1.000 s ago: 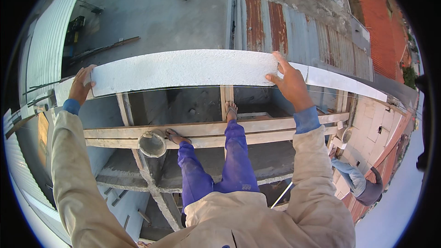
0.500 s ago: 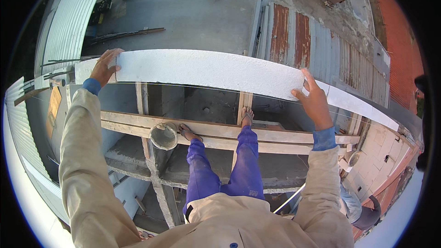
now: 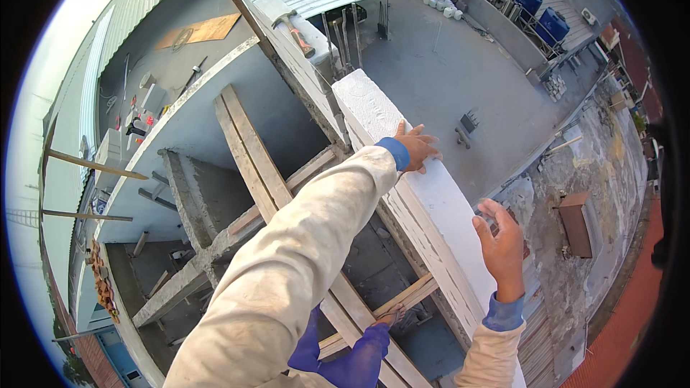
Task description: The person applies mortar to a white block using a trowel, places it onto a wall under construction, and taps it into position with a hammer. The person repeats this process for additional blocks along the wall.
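Note:
A wall of white lightweight blocks (image 3: 453,226) runs from the upper middle toward the lower right. My left hand (image 3: 415,148) rests on its top surface, fingers spread, close to the end block (image 3: 365,103). Farther along the wall, my right hand (image 3: 501,248) is raised by the outer edge, thumb and fingers apart with nothing between them. Whether it touches the wall I cannot tell. A hammer (image 3: 296,36) with a red and black grip lies on another stretch of wall at the upper left. Several upright rods (image 3: 346,37) stand between the two stretches.
Below me, paired wooden planks (image 3: 251,151) span concrete beams (image 3: 176,287), with deep openings between them. One sandalled foot (image 3: 392,314) is on the boards. Beyond the wall lies a lower grey roof (image 3: 445,79). Tools and a plywood sheet (image 3: 199,31) sit at the far left.
My view has swung left, bringing the wall's end and hammer into sight. Both hands have left their grip on the wall edge: the left now lies flat on top, the right is lifted.

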A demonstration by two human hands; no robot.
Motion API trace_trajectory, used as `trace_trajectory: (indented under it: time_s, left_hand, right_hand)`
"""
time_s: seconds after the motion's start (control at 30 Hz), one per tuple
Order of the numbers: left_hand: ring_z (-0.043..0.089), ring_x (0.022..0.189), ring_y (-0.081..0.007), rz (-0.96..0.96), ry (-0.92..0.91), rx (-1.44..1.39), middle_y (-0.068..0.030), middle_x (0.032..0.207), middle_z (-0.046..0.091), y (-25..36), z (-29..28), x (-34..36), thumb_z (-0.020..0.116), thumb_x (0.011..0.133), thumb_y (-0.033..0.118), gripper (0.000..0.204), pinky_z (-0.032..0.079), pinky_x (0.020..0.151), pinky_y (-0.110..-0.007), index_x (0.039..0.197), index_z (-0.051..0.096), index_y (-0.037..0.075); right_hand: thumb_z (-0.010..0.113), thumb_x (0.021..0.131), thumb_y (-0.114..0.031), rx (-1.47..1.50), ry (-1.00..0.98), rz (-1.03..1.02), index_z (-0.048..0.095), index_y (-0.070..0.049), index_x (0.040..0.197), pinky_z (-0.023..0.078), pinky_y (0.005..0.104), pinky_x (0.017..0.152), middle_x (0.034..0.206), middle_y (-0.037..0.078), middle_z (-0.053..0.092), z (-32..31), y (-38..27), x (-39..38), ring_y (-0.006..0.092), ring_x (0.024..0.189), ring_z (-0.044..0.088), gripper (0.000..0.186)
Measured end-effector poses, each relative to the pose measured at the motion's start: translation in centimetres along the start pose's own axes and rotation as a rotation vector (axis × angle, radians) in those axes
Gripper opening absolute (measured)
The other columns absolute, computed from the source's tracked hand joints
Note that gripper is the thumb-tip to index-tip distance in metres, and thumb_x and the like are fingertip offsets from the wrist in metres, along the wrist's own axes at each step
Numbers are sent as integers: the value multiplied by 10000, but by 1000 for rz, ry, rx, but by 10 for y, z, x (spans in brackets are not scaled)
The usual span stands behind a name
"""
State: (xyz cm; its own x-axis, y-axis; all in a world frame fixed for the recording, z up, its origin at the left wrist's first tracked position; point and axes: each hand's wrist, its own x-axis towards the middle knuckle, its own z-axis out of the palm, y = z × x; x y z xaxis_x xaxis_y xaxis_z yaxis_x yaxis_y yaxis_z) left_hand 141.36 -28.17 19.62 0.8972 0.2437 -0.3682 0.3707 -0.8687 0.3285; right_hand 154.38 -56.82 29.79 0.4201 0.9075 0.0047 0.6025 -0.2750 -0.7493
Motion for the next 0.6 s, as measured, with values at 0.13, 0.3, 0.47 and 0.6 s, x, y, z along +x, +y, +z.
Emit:
trace_trajectory:
  time_s: [0.13, 0.3, 0.47, 0.6]
  left_hand:
    - [172, 1608, -370, 59, 198, -184, -28, 1692, 354, -2, 13, -12, 745, 947, 297, 570, 130, 1216, -777, 1483, 573, 383]
    - [176, 1606, -370, 9, 420, -514, -26, 1681, 372, -25, 68, -50, 736, 955, 293, 562, 124, 1220, -772, 1485, 571, 379]
    - [181, 1605, -371, -576, 467, -786, -23, 1669, 389, -116, 208, -187, 727, 963, 290, 554, 119, 1223, -767, 1487, 569, 375]
    - [185, 1604, -371, -1064, 288, -873, -21, 1660, 403, -169, 301, -295, 719, 969, 288, 548, 115, 1225, -764, 1489, 567, 372]
  right_hand:
    - [679, 1000, -256, 88, -261, -416, 684, 15, 1268, 540, 425, 977, 1177, 248, 734, 130, -116, 153, 378, 1102, 718, 381]
    - [655, 1000, -279, -145, -130, -473, 684, 17, 1253, 541, 487, 951, 1156, 269, 726, 276, -191, 330, 423, 1068, 709, 391]
    - [635, 1008, -323, -427, 7, -423, 633, 40, 1298, 515, 511, 1013, 1264, 291, 655, 371, -209, 428, 455, 1186, 646, 465]
    - [606, 1020, -372, -601, -71, -183, 624, 29, 1276, 507, 518, 1040, 1337, 301, 603, 407, -201, 468, 482, 1231, 614, 476]
